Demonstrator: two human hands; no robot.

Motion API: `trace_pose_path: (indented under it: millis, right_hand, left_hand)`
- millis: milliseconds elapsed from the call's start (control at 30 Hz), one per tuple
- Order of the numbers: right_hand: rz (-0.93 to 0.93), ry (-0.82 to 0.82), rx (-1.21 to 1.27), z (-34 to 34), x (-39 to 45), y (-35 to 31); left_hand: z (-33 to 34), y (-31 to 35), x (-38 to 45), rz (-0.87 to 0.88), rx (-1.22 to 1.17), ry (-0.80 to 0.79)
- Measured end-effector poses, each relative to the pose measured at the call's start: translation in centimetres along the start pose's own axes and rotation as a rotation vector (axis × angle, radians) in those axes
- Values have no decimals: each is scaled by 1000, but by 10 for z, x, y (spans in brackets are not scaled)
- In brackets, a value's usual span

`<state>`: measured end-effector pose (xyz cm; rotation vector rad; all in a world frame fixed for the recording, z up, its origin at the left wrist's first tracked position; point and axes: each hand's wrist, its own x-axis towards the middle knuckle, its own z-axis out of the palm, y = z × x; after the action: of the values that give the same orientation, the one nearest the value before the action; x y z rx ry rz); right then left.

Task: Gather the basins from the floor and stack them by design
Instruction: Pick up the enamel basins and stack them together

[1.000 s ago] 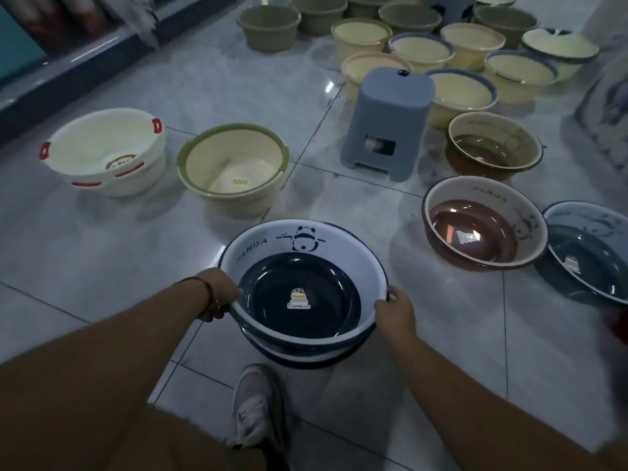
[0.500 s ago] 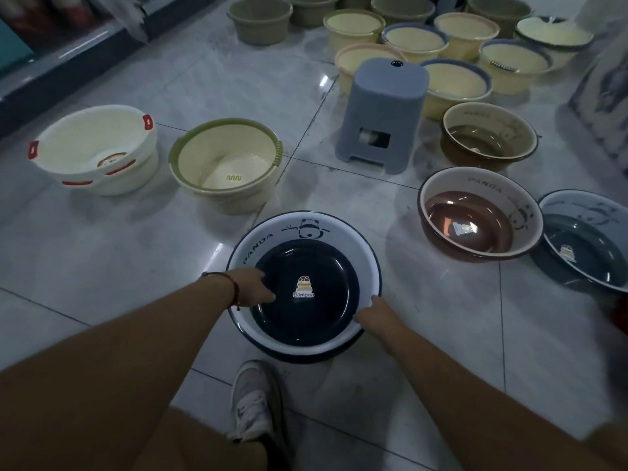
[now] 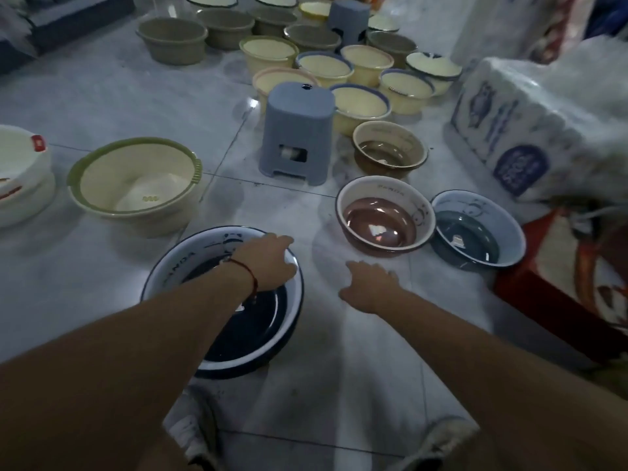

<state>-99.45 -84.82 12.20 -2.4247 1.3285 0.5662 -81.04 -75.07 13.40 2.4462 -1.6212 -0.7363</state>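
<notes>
**A:** Basins all over the floor [image 3: 102,96], and the navy panda basin [image 3: 176,266] sits mouth up right in front of you, just beyond your left shoe [image 3: 193,433]. It's round, so no long axis to call; the "PANDA" lettering runs along its left inner wall and the panda drawing sits at the far rim.

**B:** And your left hand [image 3: 268,263]?

**A:** Your left hand reaches across that basin, over its far right rim, fingers loosely extended. Your grip there is released, nothing pinched. Whether the fingertips touch the rim, I cannot tell.

**B:** Your right hand [image 3: 370,283]?

**A:** It hangs over bare tile to the right of the navy basin, fingers relaxed and spread, grasping nothing. It's apart from every basin.

**B:** What lies beyond it?

**A:** The pink panda basin [image 3: 385,215] stands upright past your right hand, and the blue-grey panda basin [image 3: 479,229] is just beside it on the right, rims nearly touching. A brown panda basin [image 3: 389,151] sits farther back.

**B:** To your left?

**A:** The green-rimmed cream basin [image 3: 136,185], mouth up, its handle lugs at left and right. Left of that, a white basin with red handles [image 3: 20,171], half cut off by the frame edge.

**B:** The rest?

**A:** A grey-blue stool [image 3: 295,134] stands in the middle, with a cluster of cream basins [image 3: 360,103] just behind it. Olive basins [image 3: 171,39] lie farther back, and a wrapped bundle [image 3: 530,130] sits at your right.
</notes>
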Motion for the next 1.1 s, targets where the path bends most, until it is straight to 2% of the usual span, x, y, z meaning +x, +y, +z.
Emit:
trace_pose_path:
  millis: [100,300,433,533,667,867,1000,1100]
  right_hand:
    - [39,43,-66,-12,-17,46]
    - [309,33,178,-2,-43,133]
    - [243,23,80,6,-50,152]
    - [264,-7,140,2,-52,163]
    - [241,36,213,-9,-35,157]
    - [169,13,125,-13,16,147]
    - [130,37,35,-7,76,153]
    - [118,-5,36,6,125,154]
  left_hand:
    - [11,44,10,111,112,25]
    - [25,101,13,191,249,35]
    - [34,117,12,222,285,48]
    - [45,123,17,223,339,20]
    - [54,126,30,189,362,-52]
    - [61,124,82,179,405,-34]
    - [73,116,133,202,480,-11]
    - [95,99,165,204,466,-11]
